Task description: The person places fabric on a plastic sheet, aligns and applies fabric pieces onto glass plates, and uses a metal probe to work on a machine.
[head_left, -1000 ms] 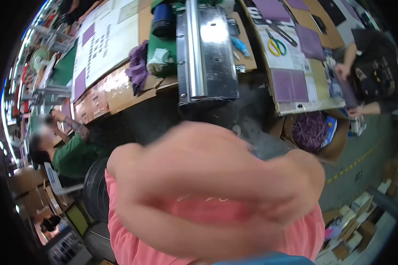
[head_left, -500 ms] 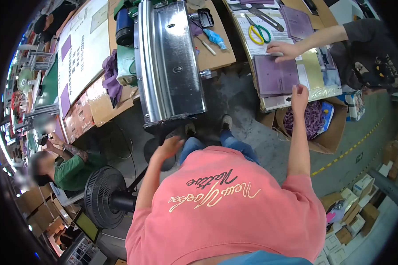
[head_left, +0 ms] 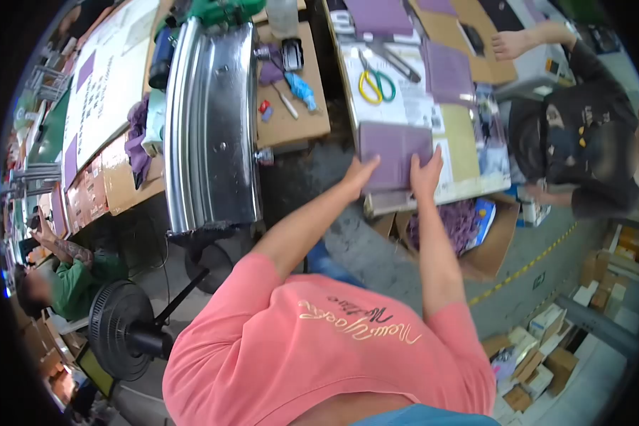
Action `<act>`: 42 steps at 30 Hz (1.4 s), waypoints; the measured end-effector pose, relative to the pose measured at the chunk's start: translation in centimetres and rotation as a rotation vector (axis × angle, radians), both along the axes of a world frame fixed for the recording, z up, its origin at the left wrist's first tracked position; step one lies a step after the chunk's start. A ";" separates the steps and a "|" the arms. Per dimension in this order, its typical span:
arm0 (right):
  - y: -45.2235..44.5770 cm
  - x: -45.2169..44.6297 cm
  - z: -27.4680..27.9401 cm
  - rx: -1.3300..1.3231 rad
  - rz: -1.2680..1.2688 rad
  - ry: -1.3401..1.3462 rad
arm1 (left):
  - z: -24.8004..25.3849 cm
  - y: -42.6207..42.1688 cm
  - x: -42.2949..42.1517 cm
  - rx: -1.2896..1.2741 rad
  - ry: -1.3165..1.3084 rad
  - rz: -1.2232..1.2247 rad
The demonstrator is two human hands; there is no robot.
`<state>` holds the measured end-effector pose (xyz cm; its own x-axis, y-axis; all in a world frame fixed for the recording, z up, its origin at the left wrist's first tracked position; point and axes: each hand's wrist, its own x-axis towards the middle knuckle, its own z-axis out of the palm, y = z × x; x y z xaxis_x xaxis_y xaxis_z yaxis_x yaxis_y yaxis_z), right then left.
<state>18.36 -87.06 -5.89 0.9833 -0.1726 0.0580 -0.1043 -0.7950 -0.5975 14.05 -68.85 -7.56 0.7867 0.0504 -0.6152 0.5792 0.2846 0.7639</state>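
Observation:
A stack of flat, square purple sheets point(head_left: 395, 147) lies at the near end of the right-hand table; the material is unclear. My left hand point(head_left: 361, 177) grips its lower left corner, thumb on top and fingers out of sight beneath. At the lower right edge, my right hand point(head_left: 426, 175) holds the stack with its thumb on the surface and fingers along the side. Beyond the stack lie yellow-and-green-handled scissors point(head_left: 374, 86). Another purple sheet point(head_left: 449, 74) rests farther right.
A curved shiny metal machine point(head_left: 216, 128) stands left of the table. Below the table edge sits a cardboard box point(head_left: 500, 248) of purple scraps point(head_left: 444, 227). A black fan point(head_left: 124, 330) is at lower left. A co-worker in dark clothing point(head_left: 568, 135) is across the table.
My left hand has moved from beside the machine to the purple stack, and my right hand now grips it too. The co-worker's hand has left the stack. The view has shifted right.

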 end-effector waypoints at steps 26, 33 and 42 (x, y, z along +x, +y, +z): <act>-7.5 -0.3 4.3 1.146 0.209 0.277 | 7.8 1.2 -3.6 -0.079 -0.410 -0.207; -7.0 -1.4 3.6 1.173 0.236 0.150 | 1.2 -0.7 -2.4 0.026 -0.632 -0.117; -7.2 -1.4 2.6 1.195 0.201 0.199 | -0.6 -1.7 -2.8 0.232 -0.780 0.014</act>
